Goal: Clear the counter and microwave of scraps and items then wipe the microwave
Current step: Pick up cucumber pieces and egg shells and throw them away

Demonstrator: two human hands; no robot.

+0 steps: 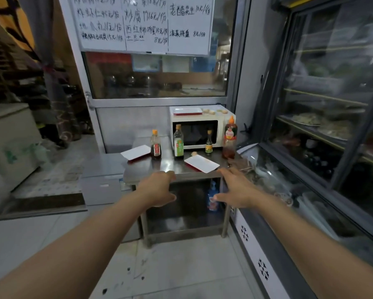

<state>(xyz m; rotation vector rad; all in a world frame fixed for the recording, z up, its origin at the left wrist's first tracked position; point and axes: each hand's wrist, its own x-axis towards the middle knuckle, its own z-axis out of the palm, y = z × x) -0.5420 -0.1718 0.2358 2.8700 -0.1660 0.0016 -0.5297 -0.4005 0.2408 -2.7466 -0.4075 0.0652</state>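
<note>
A white microwave (220,130) stands at the back of a steel counter (146,169). On its top lie a red-rimmed tray (187,111) and several pale scraps (211,111). In front stand a dark sauce bottle (156,145), a green-labelled bottle (178,142), a small bottle (209,142) and a tall orange-capped bottle (229,138). Two white trays lie on the counter, one at the left (136,152) and one at the front right (201,163), with a scrap (194,153) behind the latter. My left hand (157,188) and right hand (237,188) reach out in front of the counter's edge, fingers apart, holding nothing.
A glass-fronted display fridge (323,126) with dishes runs along the right. A blue bottle (212,197) stands under the counter. A low steel unit (103,167) adjoins the counter's left, and a white chest freezer (11,137) stands at far left. A menu whiteboard (144,24) hangs above.
</note>
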